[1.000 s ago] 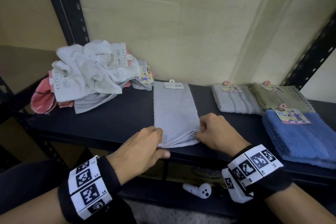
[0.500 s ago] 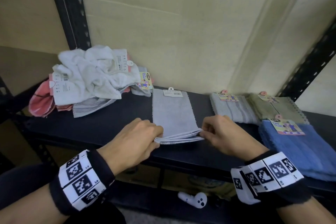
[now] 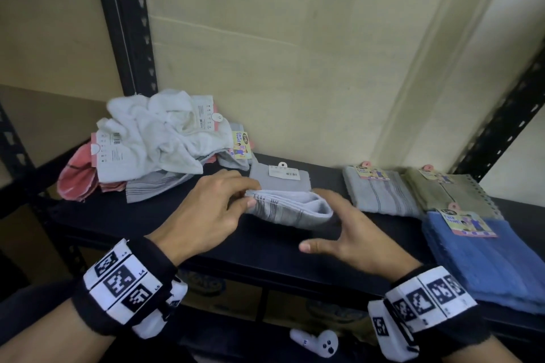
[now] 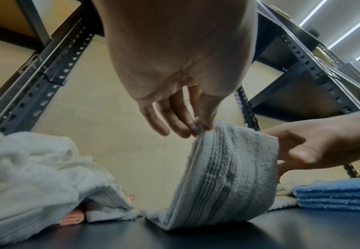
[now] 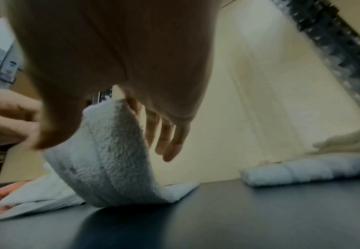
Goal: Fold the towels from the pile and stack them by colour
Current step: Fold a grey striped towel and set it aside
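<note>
At the centre of the head view a grey striped towel (image 3: pixel 290 209) sits on the black shelf (image 3: pixel 259 247), its near end lifted and curled over toward the wall while its far end, with a white label, lies flat. The left hand (image 3: pixel 212 212) pinches the raised left corner between thumb and fingertips — the left wrist view shows the thumb and first fingers closed on the hem (image 4: pixel 198 129), the other fingers loosely extended. The right hand (image 3: pixel 351 230) is at the towel's right side with straight, spread fingers and the thumb held out; in the right wrist view its fingers (image 5: pixel 170 143) point down behind the raised fold, gripping nothing that can be seen.

At middle left of the frame lies the unfolded pile (image 3: pixel 153 141) — white towels on top, a pink one and a grey striped one beneath. To the right of centre a folded grey towel (image 3: pixel 380 194) lies beside a folded olive towel (image 3: pixel 448 191), and a folded blue stack (image 3: pixel 489 259) sits in front of them at the right edge. Below the shelf, bottom centre, a white controller (image 3: pixel 317 342) lies on the floor.
</note>
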